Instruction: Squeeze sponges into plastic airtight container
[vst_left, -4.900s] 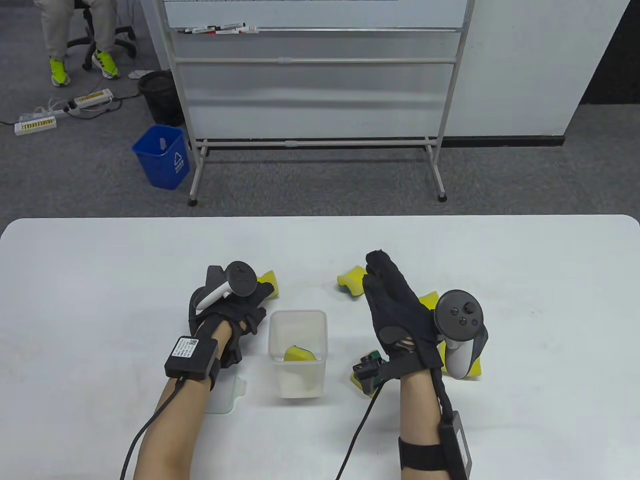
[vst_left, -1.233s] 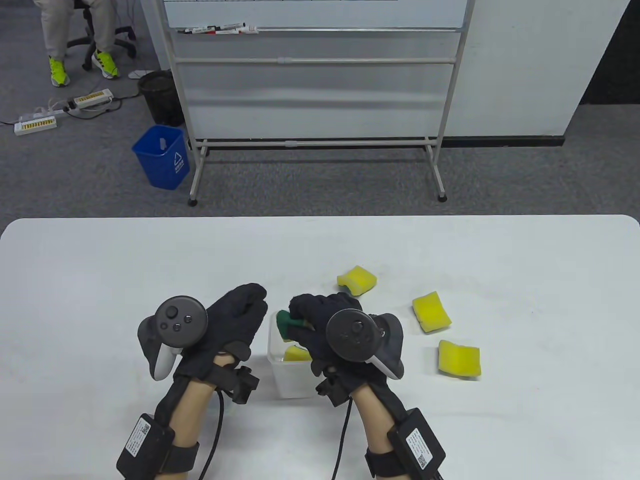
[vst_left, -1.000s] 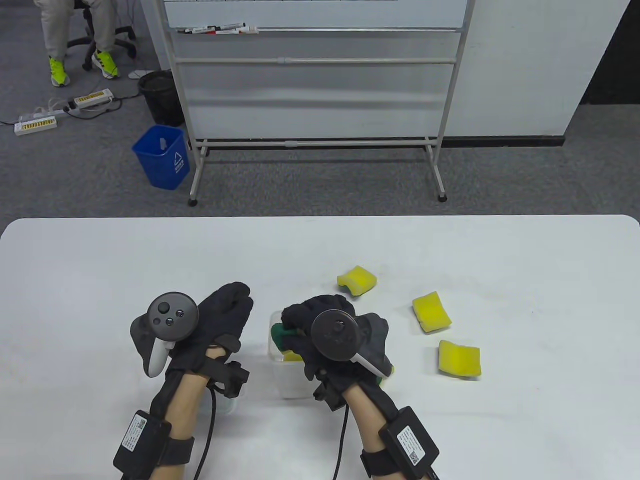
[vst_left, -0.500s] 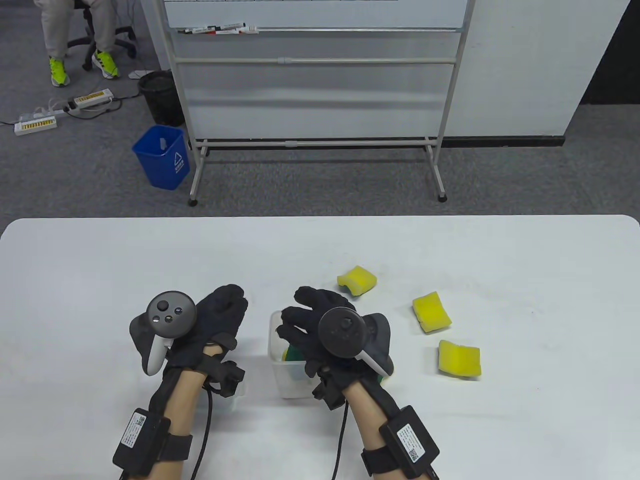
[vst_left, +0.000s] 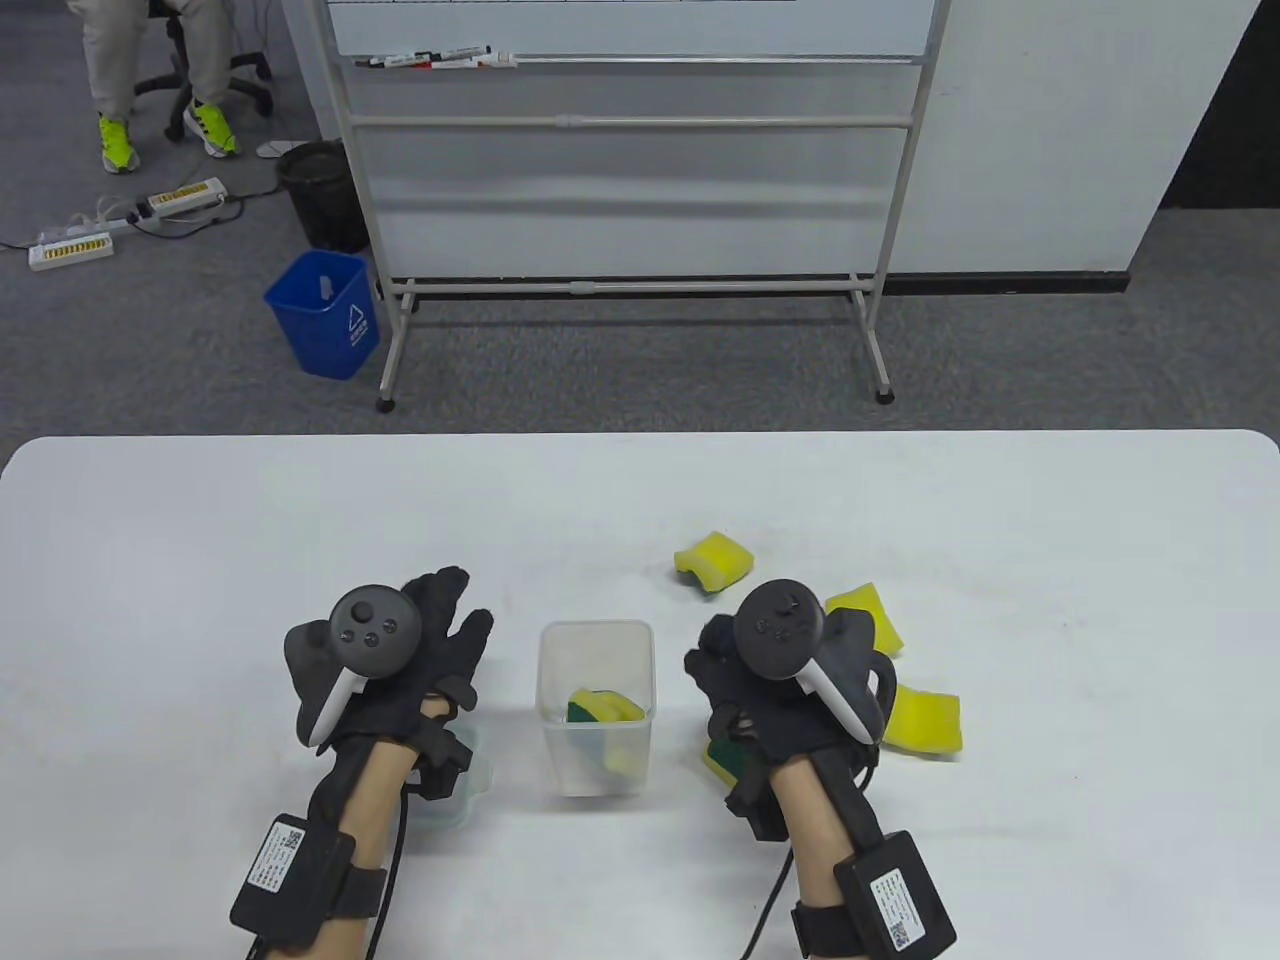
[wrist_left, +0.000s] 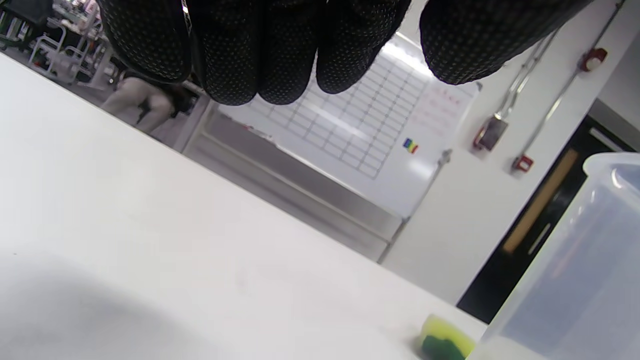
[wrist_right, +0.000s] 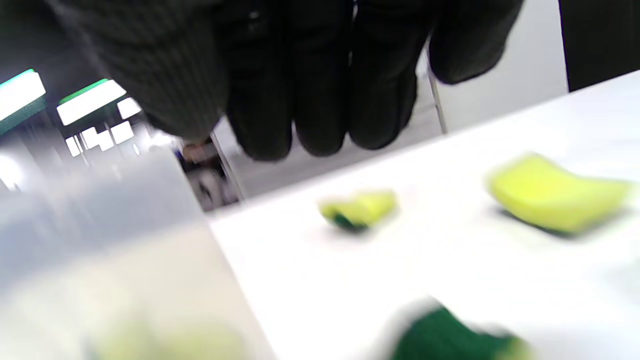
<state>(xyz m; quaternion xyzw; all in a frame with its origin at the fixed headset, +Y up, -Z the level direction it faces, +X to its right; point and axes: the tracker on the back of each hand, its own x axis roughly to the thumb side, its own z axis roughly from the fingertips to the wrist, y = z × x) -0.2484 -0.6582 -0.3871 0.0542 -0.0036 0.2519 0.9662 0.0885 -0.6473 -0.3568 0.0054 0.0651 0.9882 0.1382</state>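
Nearest the bottom edge of the table view lie two bare forearms, each with a black box strapped at the wrist. At about 7 o'clock from the container, a clear lid (vst_left: 462, 790) rests on the white table (vst_left: 200, 560), partly under the left wrist.

The left hand (vst_left: 400, 660) hovers palm down at 9 o'clock of the container, fingers spread and loosely extended, gripping nothing; in the left wrist view its fingertips (wrist_left: 235, 55) hang free above the table. The right hand (vst_left: 770, 690) sits at 3 o'clock of the container, fingers curled loosely downward; the blurred right wrist view shows them bunched together with nothing between them.

One plastic airtight container (vst_left: 597, 705) stands upright between the hands, apart from both. Two yellow-and-green sponges (vst_left: 605, 712) lie in it.

Four sponges lie loose on the table: one green-backed sponge (vst_left: 722, 762) just under the right wrist at 4 o'clock, one (vst_left: 925, 722) at 3 o'clock beyond the right hand, one (vst_left: 870, 615) at 2 o'clock partly behind the right tracker, and the farthest (vst_left: 712, 560) at 1 o'clock.
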